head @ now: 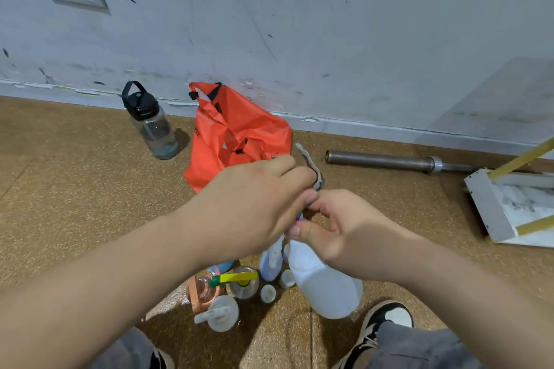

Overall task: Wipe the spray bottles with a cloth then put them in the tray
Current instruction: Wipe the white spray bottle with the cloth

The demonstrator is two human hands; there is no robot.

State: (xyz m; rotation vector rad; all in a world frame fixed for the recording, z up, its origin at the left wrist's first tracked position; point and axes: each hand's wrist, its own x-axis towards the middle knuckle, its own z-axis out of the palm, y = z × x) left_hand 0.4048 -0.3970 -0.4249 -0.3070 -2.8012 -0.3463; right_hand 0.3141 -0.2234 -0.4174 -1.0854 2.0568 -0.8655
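Wiping step in hand — item: white spray bottle (325,284), lower centre of frame, tilted and seemingly held clear of the floor, its head hidden between the hands. Right hand (341,231): fingers curled round the bottle's neck. Left hand (254,201): fingers closed, pinching the grey cloth (313,169), one end poking up at centre. Advice: grip the neck firmly, draw the cloth around the nozzle and down the body, and turn the bottle so no side is missed. Further bottles (227,293): clustered on the floor, lower centre. Probable tray (485,204) — white, right edge — lies well apart from the bottle.
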